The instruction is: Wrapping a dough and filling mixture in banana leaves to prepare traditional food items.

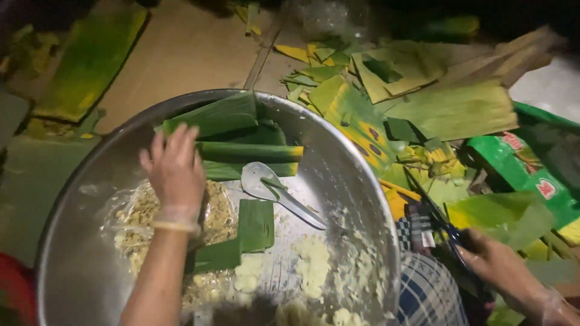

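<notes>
Centrally placed: a wide steel basin (356,181), landmark for all else. Reaching into the basin from its near rim, left hand (175,172), fingers spread and flat, gripping nothing, fingertips touching the stack of folded green leaf strips (232,136) at the basin's far side. Worn on that hand, a thin clear glove, bunched at the wrist beside a slim band. Under the left wrist, on the basin's left floor, a clear plastic sheet with a yellowish crumbly filling (142,220). Lying near the basin's middle, just right of the left hand, a pale plastic spoon (272,187), bowl toward the leaf stack, handle pointing to the right wall. Just nearer than the spoon, another folded leaf piece (244,235), dark green. Scattered along the basin's near floor, pale yellow lumps of mash (311,259). Outside the basin, beyond its right rim, right hand (492,259), closed around dark scissors (438,223), blades pointing back toward the basin. Past the basin's far right rim, a loose heap of cut leaf scraps (423,90), green and yellow. Farther right of the basin, a green printed bag (519,169).
</notes>
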